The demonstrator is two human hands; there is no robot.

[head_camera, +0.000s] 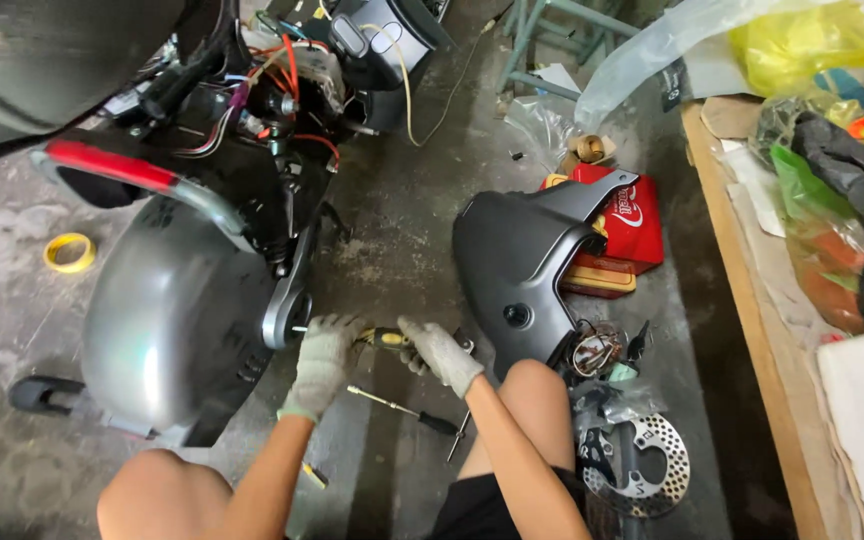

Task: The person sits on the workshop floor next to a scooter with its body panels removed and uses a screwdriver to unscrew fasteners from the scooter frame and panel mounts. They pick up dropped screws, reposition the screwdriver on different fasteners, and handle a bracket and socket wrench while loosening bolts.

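My left hand (322, 360), in a pale work glove, rests against the silver side bracket (286, 310) beside the grey rear fender (172, 310) of a scooter. My right hand (440, 352), also gloved, grips the yellow and black handle of a screwdriver (382, 338) whose tip points left at the bracket. Both hands meet on that tool. A second screwdriver (402, 408) with a black handle lies on the floor below my hands. Exposed red and orange wiring (292, 90) shows above in the opened scooter body.
A detached dark grey body panel (527, 255) lies on the concrete floor over a red box (637, 215). A brake disc (652, 465) sits by my right knee. A yellow tape roll (70, 252) lies at left. A cluttered wooden bench (742, 290) runs along the right.
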